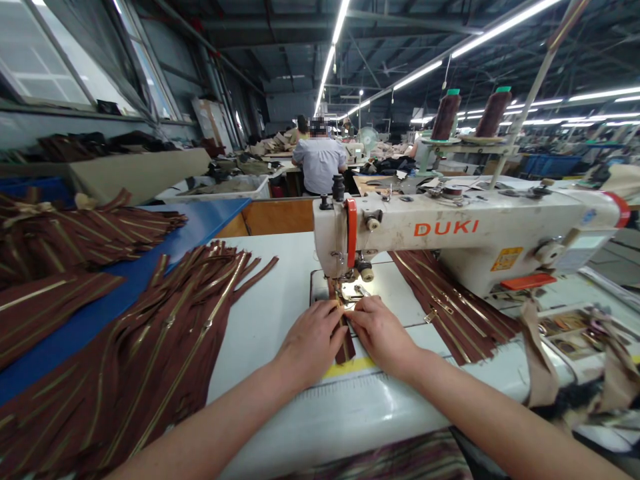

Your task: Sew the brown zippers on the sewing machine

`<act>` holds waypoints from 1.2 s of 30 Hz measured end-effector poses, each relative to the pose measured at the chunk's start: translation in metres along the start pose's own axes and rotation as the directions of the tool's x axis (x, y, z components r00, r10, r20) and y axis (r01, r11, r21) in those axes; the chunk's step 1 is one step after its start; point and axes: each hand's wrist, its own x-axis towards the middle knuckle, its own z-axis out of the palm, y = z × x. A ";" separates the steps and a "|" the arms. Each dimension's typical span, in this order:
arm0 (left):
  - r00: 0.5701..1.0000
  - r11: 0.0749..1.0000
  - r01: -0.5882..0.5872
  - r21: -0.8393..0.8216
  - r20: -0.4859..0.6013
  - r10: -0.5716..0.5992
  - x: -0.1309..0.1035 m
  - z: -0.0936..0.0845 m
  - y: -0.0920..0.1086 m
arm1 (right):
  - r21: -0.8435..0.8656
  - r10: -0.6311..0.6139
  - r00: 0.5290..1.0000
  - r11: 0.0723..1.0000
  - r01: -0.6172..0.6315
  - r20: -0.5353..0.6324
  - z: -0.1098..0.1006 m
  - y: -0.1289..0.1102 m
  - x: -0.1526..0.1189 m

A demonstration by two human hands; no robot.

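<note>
A short brown zipper strip [345,350] lies under the presser foot area of a white sewing machine [395,223], its near end pointing toward me. My left hand [311,341] holds the strip from the left, fingers curled and pressed down on it close to the needle. From the other side, my right hand [383,335] pinches at the same strip, its fingertips nearly meeting the left ones. The fingers partly cover the strip. A large heap of brown zippers [170,340] with gold teeth spreads left of my hands. More brown zippers [450,310] lie under the machine arm.
Another bundle of zippers [95,230] rests on a blue table [213,217] at the left. Two thread cones [447,115] stand above the machine. A parts tray [570,333] sits at the right edge. Ahead, a person in a light shirt [320,163] sits facing away.
</note>
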 end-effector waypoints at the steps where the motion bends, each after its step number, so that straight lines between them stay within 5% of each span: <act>1: 1.000 1.000 -0.005 0.001 -0.005 0.005 0.000 0.000 -0.001 | -0.001 0.000 1.000 1.000 0.000 0.002 0.000 0.000 0.000; 16: 1.000 1.000 0.009 -0.029 0.015 -0.009 -0.003 -0.002 0.004 | 0.028 0.026 1.000 0.999 -0.027 0.012 0.002 -0.002 -0.003; 29: 0.999 0.999 0.032 0.043 0.034 -0.033 -0.034 -0.006 0.021 | 0.101 -0.111 0.991 0.988 0.119 -0.079 0.021 0.018 -0.019; 36: 0.998 0.998 -0.061 0.025 -0.002 0.061 -0.056 -0.011 0.037 | 0.089 -0.081 0.995 0.992 0.085 -0.050 0.007 -0.008 -0.051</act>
